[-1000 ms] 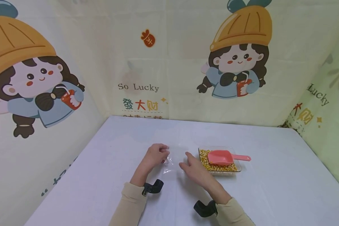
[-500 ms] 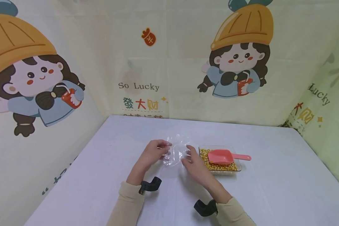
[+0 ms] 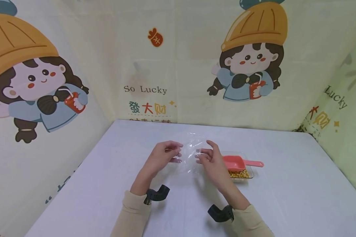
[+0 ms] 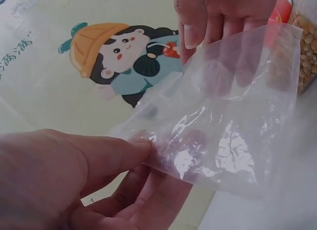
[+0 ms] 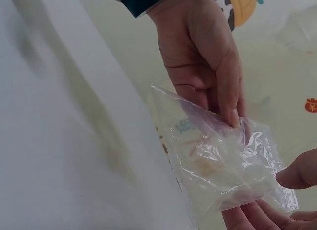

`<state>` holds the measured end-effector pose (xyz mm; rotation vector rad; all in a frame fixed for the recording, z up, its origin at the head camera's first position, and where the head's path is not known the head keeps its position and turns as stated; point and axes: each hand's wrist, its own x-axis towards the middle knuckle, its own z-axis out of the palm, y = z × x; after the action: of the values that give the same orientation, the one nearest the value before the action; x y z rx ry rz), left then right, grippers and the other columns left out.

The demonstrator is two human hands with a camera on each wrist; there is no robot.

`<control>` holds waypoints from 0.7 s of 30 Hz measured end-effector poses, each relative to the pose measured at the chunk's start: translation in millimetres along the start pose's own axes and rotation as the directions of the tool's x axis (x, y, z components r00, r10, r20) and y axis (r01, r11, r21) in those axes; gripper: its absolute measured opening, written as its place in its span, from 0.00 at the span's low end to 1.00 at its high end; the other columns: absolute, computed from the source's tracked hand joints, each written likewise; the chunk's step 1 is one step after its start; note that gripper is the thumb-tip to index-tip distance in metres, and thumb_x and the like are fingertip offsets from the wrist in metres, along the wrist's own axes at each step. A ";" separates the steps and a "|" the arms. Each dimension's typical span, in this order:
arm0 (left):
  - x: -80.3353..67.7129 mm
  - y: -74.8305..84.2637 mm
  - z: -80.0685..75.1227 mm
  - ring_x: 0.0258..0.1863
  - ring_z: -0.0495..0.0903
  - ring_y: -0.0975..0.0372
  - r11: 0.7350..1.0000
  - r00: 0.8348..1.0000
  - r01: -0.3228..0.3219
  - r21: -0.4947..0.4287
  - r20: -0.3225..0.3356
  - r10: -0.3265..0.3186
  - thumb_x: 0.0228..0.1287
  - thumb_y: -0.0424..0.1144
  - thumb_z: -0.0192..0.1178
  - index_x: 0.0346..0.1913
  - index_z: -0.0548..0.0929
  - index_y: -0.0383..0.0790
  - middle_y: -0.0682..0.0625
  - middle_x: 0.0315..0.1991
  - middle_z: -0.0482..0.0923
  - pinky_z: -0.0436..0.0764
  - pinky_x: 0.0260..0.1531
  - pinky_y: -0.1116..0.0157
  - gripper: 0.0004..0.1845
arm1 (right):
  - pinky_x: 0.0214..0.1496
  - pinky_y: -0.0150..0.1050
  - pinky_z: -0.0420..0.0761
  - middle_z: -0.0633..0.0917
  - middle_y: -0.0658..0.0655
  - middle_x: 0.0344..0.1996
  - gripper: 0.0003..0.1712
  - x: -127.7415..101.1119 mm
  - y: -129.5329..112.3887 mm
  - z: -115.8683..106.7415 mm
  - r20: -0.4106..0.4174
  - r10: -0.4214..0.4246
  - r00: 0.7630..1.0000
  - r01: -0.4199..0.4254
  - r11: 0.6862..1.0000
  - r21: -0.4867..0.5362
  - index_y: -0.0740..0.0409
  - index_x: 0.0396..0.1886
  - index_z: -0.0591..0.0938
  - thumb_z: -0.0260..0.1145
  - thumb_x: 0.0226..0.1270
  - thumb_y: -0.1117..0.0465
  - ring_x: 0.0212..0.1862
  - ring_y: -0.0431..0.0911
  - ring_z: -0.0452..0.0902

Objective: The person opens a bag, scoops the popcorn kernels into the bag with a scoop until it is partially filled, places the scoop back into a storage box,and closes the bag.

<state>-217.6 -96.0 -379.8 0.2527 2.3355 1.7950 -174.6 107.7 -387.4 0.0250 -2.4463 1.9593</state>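
Note:
A clear plastic bag (image 3: 191,152) is up between both hands over the table. My left hand (image 3: 161,156) pinches its left edge; the left wrist view has the thumb on top of the film (image 4: 233,150) and fingers beneath. At the opposite edge is my right hand (image 3: 216,167), index finger raised. In the right wrist view its thumb (image 5: 299,171) meets the bag's edge (image 5: 270,160), with the other fingers behind the film. The bag looks flat, with nothing inside.
Just right of the right hand stands a glass container (image 3: 251,174) of corn kernels (image 3: 238,173), partly hidden by that hand. A pink scoop (image 3: 235,162) lies on the kernels, its handle jutting right. A printed cloth backdrop (image 3: 192,75) rises behind the white table (image 3: 290,197).
The bag has come up off the table and moved slightly right, away from me. My left hand rose with it; my right hand went from beside the bag to its right edge.

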 end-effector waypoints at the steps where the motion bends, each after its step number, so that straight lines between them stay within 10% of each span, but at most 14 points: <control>1: -0.5 1.0 0.2 0.47 0.84 0.52 1.000 1.000 -0.006 -0.001 0.003 0.006 0.69 0.35 0.61 0.56 0.82 0.42 0.38 0.53 0.80 0.86 0.41 0.63 0.15 | 0.58 0.42 0.80 0.79 0.63 0.61 0.37 0.4 -0.7 -1.5 0.001 0.010 1.000 -0.010 1.000 0.011 0.52 0.76 0.54 0.58 0.74 0.62 0.56 0.55 0.82; 21: -9.7 15.5 2.2 0.45 0.85 0.58 0.993 0.991 -0.116 -0.013 0.064 0.117 0.71 0.42 0.60 0.58 0.80 0.42 0.46 0.50 0.83 0.85 0.46 0.61 0.16 | 0.52 0.35 0.83 0.86 0.59 0.45 0.12 -6.6 -3.1 -24.0 0.072 -0.055 0.996 0.056 0.998 -0.009 0.58 0.53 0.80 0.59 0.74 0.63 0.47 0.48 0.84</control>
<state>-207.3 -92.4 -365.0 0.4475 2.3113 1.8208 -168.0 130.5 -379.3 0.1649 -2.4711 1.9557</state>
